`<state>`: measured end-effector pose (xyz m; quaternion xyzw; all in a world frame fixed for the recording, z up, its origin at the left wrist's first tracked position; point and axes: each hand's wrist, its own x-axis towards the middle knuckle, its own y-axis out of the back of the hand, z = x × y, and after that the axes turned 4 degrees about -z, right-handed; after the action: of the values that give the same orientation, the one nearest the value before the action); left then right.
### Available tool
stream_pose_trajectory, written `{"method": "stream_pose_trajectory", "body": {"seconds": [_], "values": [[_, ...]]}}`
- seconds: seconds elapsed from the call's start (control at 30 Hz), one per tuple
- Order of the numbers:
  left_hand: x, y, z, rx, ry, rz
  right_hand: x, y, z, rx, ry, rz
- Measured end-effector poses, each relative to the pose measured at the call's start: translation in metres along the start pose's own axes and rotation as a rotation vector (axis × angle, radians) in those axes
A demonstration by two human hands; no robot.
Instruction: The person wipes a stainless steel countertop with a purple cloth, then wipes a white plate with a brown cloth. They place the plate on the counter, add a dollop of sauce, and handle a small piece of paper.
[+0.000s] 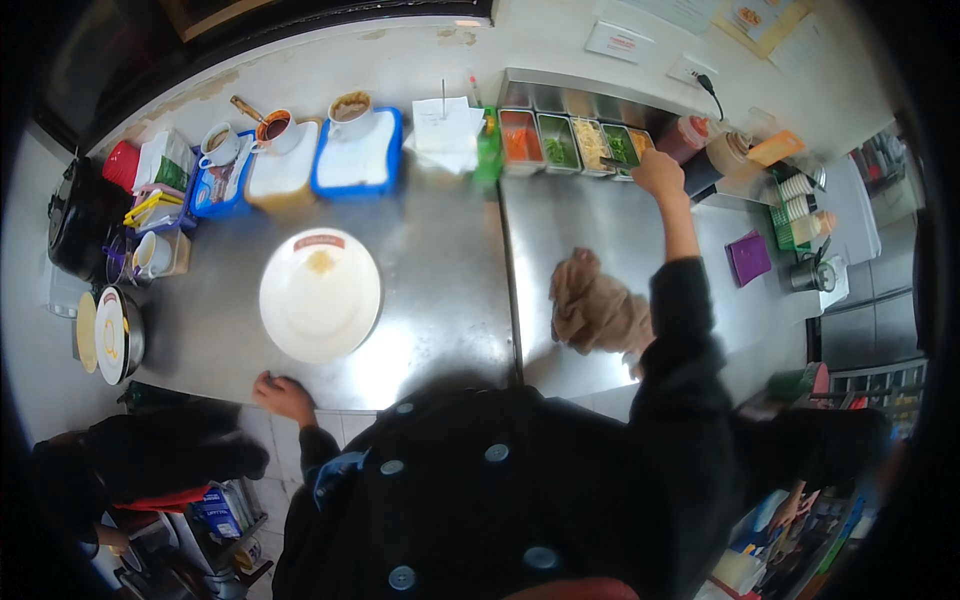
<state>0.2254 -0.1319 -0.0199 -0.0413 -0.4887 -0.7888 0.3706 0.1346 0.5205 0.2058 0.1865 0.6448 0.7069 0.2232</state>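
Note:
My right hand (658, 175) is closed on a dark utensil (618, 162), whose far end lies over the metal pans near the shredded pale food (591, 142). Beside it are pans of chopped greens (556, 150) and of orange food (519, 142). On the counter's front edge rests my left hand (279, 394), its fingers loosely curled; I cannot tell whether it holds anything. A white plate (321, 307) with a small pale-yellow patch of food near its top rim lies on the steel counter (442, 277). A crumpled brown cloth (596, 304) is left of my right forearm.
Lidded tubs (358, 154) with cups on top line the wall. Sauce bottles (686, 139) stand beyond my right hand. A purple folded cloth (748, 258) and a green basket (787, 217) are at right. Other people are at lower left and lower right; a co-worker's hand (112, 538) shows.

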Motion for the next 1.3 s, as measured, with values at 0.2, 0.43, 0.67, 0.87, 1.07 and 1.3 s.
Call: {"method": "stream_pose_trajectory", "body": {"seconds": [0.2, 0.43, 0.67, 0.87, 1.07, 1.3], "values": [[-0.001, -0.004, -0.010, 0.055, 0.004, 0.007, 0.025, -0.024, -0.004, 0.045, 0.020, 0.033], [-0.001, 0.001, -0.001, 0.068, 0.012, 0.002, 0.032, -0.012, -0.023, -0.024, 0.101, 0.086], [-0.002, 0.006, 0.003, 0.067, 0.011, -0.022, 0.023, -0.003, -0.012, -0.069, 0.083, 0.099], [-0.002, 0.004, 0.008, 0.033, 0.044, -0.015, 0.018, -0.032, -0.003, -0.083, 0.106, 0.137], [-0.003, 0.004, 0.008, 0.030, 0.057, -0.006, 0.000, -0.015, 0.001, -0.025, 0.086, 0.216], [-0.002, 0.003, 0.003, 0.088, 0.009, 0.010, 0.003, -0.017, 0.010, 0.020, 0.066, 0.221]]}}
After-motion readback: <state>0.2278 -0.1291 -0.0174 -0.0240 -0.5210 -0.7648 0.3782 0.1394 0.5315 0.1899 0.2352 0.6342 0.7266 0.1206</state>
